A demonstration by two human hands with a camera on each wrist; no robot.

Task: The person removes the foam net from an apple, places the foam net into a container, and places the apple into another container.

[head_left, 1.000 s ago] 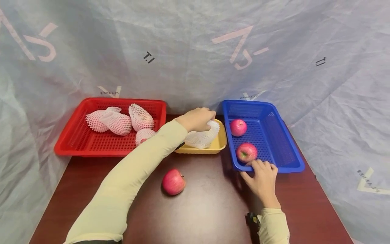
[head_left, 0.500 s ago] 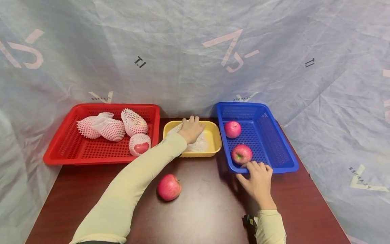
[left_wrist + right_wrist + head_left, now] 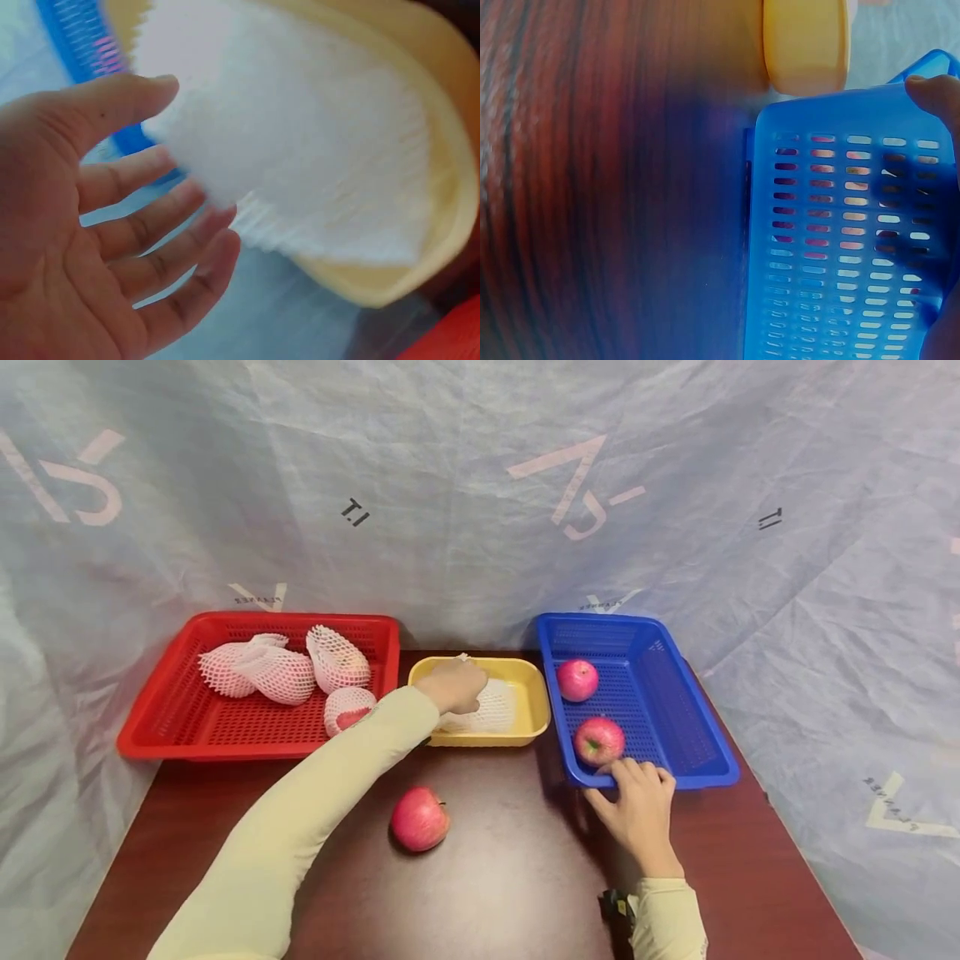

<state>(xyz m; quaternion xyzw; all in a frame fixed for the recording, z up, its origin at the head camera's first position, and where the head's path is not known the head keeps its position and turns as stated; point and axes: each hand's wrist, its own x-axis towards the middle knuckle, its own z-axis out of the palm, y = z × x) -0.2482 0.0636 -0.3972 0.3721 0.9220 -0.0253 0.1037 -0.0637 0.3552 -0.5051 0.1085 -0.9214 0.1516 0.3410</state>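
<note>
My left hand reaches over a yellow tray that holds white foam fruit nets. In the left wrist view its fingers are spread and relaxed, their tips right at the edge of the blurred nets. A small white tip of net shows just beyond the knuckles in the head view. My right hand grips the near rim of a blue basket, thumb outside. Two bare red apples, one farther back and one nearer, lie in that basket. Another red apple sits on the table.
On the left stands a red basket with several net-wrapped fruits, one showing red skin through its net. The brown table ends at a grey cloth backdrop behind the containers.
My left hand let go of a foam net into the yellow tray, then shifted slightly left over it. My right hand stays on the blue basket's rim. The head view shifted a little.
</note>
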